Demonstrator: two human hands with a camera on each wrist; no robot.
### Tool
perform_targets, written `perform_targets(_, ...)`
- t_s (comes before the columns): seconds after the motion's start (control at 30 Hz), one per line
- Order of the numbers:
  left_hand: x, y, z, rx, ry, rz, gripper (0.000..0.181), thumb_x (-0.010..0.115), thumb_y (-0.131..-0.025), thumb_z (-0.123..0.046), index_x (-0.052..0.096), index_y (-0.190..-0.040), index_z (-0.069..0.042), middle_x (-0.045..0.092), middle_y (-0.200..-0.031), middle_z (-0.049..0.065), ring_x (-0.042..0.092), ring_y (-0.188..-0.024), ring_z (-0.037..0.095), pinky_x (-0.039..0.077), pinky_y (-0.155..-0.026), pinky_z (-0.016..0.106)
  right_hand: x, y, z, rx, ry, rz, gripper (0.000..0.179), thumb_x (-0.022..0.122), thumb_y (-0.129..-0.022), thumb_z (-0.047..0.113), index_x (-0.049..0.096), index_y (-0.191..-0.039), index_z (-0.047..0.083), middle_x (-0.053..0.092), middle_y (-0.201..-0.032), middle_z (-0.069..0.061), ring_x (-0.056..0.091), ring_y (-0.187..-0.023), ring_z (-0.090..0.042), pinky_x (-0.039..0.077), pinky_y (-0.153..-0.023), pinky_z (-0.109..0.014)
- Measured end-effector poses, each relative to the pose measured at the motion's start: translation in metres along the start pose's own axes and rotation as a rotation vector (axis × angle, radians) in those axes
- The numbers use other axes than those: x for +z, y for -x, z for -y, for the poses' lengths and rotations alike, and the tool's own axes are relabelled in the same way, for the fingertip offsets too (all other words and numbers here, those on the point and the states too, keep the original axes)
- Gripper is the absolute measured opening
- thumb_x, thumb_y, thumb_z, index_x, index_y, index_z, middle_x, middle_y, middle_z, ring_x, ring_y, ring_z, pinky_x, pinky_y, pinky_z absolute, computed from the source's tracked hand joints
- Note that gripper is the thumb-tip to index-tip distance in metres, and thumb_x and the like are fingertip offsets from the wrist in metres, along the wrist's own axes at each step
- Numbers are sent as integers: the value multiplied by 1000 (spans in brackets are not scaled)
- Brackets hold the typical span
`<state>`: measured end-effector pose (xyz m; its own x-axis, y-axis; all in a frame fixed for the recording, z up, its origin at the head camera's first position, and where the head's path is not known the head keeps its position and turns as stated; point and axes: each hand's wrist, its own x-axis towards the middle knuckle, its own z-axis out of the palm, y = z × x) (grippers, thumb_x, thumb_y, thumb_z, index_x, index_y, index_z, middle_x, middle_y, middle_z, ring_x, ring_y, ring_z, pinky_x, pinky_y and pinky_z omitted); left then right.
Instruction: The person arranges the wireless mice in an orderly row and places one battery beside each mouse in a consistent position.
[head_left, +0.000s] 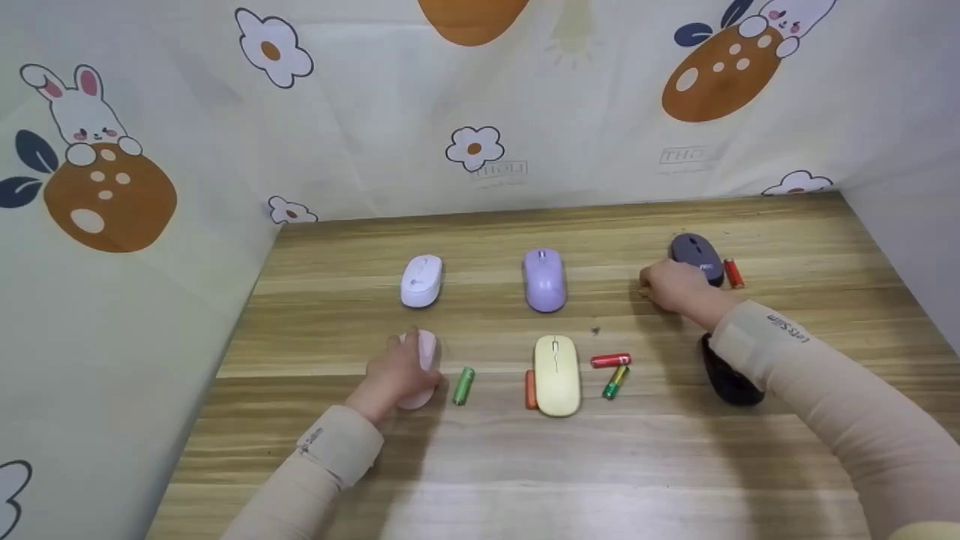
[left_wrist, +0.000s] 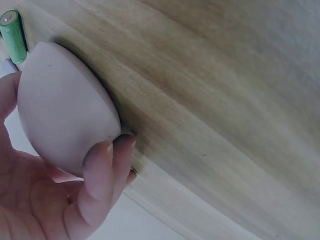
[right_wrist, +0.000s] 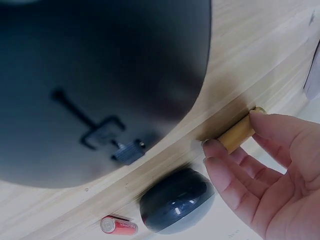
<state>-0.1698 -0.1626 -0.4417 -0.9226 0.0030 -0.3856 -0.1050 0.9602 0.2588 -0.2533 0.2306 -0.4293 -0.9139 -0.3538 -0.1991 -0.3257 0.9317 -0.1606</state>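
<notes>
My left hand [head_left: 396, 376] grips a pale pink computer mouse [left_wrist: 67, 110], thumb on one side and fingers on the other. A green battery [head_left: 463, 386] lies just right of that mouse. In the right wrist view, my right hand [right_wrist: 280, 175] pinches a yellow battery [right_wrist: 237, 135] between thumb and fingertips, low over the table. Beside this hand in the head view is a dark grey mouse [head_left: 694, 251], with a red battery [head_left: 733, 274] at its right. Under my right wrist sits a black mouse [head_left: 727, 375], partly hidden by the forearm.
A white mouse [head_left: 421, 281] and a purple mouse [head_left: 544, 280] stand toward the back. At centre, a yellow mouse [head_left: 557, 386] has an orange battery [head_left: 531, 390] along its left side. Right of it lie a red battery [head_left: 610, 361] and a green-yellow battery [head_left: 616, 382]. Printed cloth [head_left: 375, 165] walls the table.
</notes>
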Motion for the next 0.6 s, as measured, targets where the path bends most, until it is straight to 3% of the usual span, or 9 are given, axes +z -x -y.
perform_targets(0.13, 1, -1, 0, -3, 2, 2, 92, 69, -73, -34, 22, -142, 3, 33, -134, 33, 50, -110, 41, 42, -86, 55, 1, 0, -1, -15, 25, -2, 11, 54, -85, 7, 63, -84, 1, 62, -80, -18, 54, -65, -26, 43, -53, -41)
perform_targets(0.37, 0, -1, 0, -11, 23, 9, 92, 69, -74, -33, 21, -143, 3, 31, -136, 34, 48, -112, 42, 39, -89, 55, -5, 4, -3, -17, -3, -4, 5, 55, -82, 5, 54, -80, 1, 56, -71, -14, 49, -60, -24, 38, -50, -36)
perform_targets(0.6, 0, 0, -1, -15, 28, 11, 91, 69, -73, -33, 21, -143, 2, 31, -136, 33, 48, -111, 41, 37, -91, 56, -19, 18, -9, 8, -99, -31, 12, 54, -84, 8, 53, -92, -2, 54, -74, -11, 45, -61, -21, 37, -52, -34)
